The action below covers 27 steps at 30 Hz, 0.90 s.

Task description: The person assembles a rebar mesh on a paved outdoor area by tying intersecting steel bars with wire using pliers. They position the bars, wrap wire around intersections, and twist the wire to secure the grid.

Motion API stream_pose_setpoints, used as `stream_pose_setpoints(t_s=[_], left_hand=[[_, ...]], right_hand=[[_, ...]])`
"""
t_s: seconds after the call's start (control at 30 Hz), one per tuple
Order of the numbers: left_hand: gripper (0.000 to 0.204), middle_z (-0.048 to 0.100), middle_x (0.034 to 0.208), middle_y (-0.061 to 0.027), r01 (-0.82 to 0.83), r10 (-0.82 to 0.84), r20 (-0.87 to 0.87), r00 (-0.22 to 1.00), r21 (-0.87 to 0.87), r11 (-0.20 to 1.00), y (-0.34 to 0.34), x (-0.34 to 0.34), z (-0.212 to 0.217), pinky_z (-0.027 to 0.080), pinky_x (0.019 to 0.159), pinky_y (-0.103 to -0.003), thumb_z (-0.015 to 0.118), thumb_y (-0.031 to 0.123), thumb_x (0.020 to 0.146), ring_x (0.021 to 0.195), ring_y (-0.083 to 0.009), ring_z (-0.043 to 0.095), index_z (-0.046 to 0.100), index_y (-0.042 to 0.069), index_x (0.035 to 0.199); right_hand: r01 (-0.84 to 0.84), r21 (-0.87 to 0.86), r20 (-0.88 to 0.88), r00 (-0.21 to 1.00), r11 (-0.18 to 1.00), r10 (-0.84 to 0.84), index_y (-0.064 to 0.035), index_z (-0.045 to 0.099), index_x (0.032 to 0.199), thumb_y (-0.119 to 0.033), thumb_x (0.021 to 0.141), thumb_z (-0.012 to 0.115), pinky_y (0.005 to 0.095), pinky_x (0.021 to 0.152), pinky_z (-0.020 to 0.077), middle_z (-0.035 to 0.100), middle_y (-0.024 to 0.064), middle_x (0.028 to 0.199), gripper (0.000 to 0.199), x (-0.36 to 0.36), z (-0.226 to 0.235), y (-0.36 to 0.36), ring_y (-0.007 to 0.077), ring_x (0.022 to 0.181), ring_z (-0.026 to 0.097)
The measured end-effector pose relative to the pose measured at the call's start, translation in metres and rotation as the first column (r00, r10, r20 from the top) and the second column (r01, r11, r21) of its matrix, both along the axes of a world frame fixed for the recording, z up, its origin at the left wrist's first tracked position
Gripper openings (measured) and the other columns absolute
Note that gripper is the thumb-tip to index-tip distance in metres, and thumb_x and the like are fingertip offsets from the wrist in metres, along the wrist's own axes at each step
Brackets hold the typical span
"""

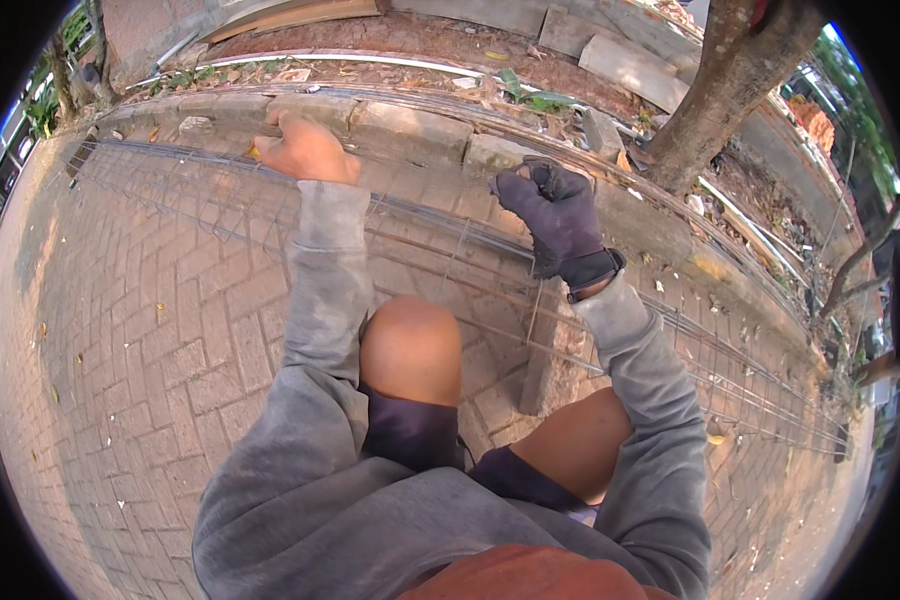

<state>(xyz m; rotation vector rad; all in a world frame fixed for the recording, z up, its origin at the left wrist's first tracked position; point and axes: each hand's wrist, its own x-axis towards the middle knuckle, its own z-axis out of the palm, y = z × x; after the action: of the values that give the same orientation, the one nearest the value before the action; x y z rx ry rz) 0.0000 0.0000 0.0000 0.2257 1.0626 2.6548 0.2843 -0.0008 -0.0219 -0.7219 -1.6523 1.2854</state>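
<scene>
A long cage of thin steel rebar (440, 213) runs across in front of my knees, with square wire stirrups along its length. My left hand (308, 150), bare and slightly blurred, is over its far side with the fingers curled; whatever they hold, if anything, is hidden. To the right, my right hand (555, 208) wears a dark glove with some fingertips bare. It is closed above the cage's upper bars, and I cannot make out what is inside the grip. Under the cage, between my legs, stands a rough block (552, 365).
Beyond the cage runs a concrete kerb (410, 122), with more long bars lying along it. A tree trunk (715, 100) rises at the far right. Grey boards (635, 72) lie on the soil behind. Brick paving (160, 330) spreads to the left.
</scene>
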Motion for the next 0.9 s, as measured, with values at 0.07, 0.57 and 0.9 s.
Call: stream_pose_setpoints(t_s=[0.07, 0.57, 0.9], left_hand=[[0.038, 0.058, 0.111, -0.0143, -0.007, 0.006, 0.068, 0.998, 0.010, 1.000, -0.001, 0.003, 0.002, 0.048, 0.078, -0.038, 0.056, 0.019, 0.101, 0.091, -0.0183, 0.055, 0.045, -0.003, 0.130], [0.039, 0.058, 0.118, -0.0163, -0.100, 0.105, -0.106, 0.989, 0.050, 0.994, -0.011, 0.014, 0.015, 0.052, 0.075, -0.041, 0.053, 0.017, 0.098, 0.097, -0.0232, 0.058, 0.050, -0.004, 0.130], [0.023, 0.056, 0.081, -0.0044, -0.200, 0.227, -0.157, 0.961, 0.169, 0.965, 0.010, 0.005, 0.002, 0.042, 0.050, -0.030, 0.054, 0.009, 0.098, 0.061, -0.0114, 0.052, 0.050, -0.001, 0.118]], right_hand=[[0.006, 0.010, -0.082, 0.997, 1.000, -0.005, -0.0016, 0.077, 0.095, -0.012, 0.095, 0.074, 0.0267, 0.074, 0.0535, 0.073, 0.0068, 0.088, 0.010, -0.001, 0.003, -0.005, 0.0095, 0.082, 0.066], [0.020, 0.085, -0.013, 1.000, 0.996, -0.019, 0.0009, 0.071, 0.090, -0.016, 0.099, 0.069, 0.0270, 0.069, 0.0485, 0.066, -0.0002, 0.081, 0.019, 0.000, 0.007, 0.000, 0.0076, 0.076, 0.058], [0.003, 0.095, 0.071, 0.997, 0.996, -0.010, -0.0018, 0.067, 0.089, -0.021, 0.102, 0.066, 0.0263, 0.068, 0.0462, 0.060, -0.0038, 0.078, 0.024, -0.008, 0.000, -0.004, 0.0056, 0.074, 0.051]])
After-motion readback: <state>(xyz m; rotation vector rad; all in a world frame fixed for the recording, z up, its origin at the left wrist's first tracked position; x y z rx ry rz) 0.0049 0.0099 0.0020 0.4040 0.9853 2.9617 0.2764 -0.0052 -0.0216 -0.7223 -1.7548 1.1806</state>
